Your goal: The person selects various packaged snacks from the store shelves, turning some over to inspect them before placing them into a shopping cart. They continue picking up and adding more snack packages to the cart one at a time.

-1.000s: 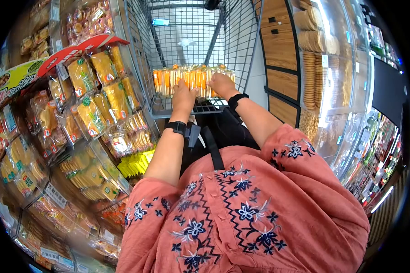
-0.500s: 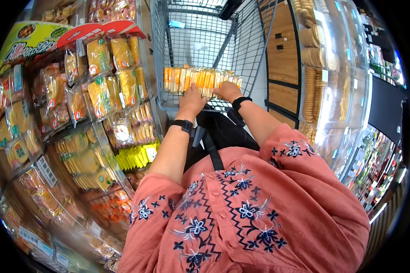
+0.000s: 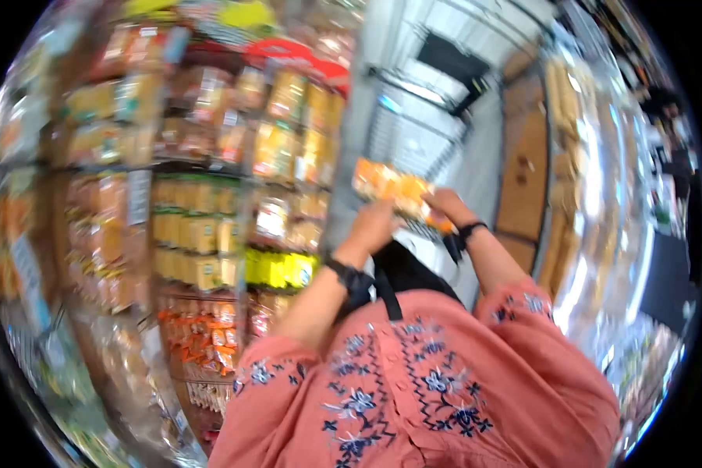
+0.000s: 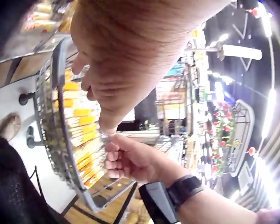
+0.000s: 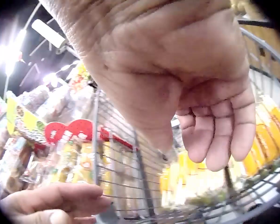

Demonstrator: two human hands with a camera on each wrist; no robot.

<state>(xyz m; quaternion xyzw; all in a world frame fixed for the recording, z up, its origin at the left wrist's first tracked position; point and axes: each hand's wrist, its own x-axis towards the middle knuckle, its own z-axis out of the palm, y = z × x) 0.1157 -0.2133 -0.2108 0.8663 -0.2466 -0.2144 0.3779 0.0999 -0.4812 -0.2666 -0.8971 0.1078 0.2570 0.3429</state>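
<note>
A row of orange-and-yellow snack packets (image 3: 390, 185) stands in the wire shopping cart (image 4: 68, 140), at the end nearest the body. My left hand (image 3: 373, 225) is at the near edge of the row, blurred in the head view. In the right wrist view its fingers look nearly straight, with nothing between them. Over the right end of the row is my right hand (image 3: 450, 207). Its fingers (image 5: 218, 135) hang loosely bent in the right wrist view, holding nothing, with packets behind them. Both hands come close together in the left wrist view.
Shelves of bagged baked goods (image 3: 199, 226) rise on the left, with bright yellow packets (image 3: 279, 268) low down. On the right stand a wooden cabinet (image 3: 522, 156) and clear bins of biscuits (image 3: 565, 148). A black panel (image 3: 452, 58) lies toward the cart's far end.
The head view has swung left and blurred, so cart, packets and hands appear farther right and lower. Earlier both hands were against the packets; now their fingers show loose in the wrist views.
</note>
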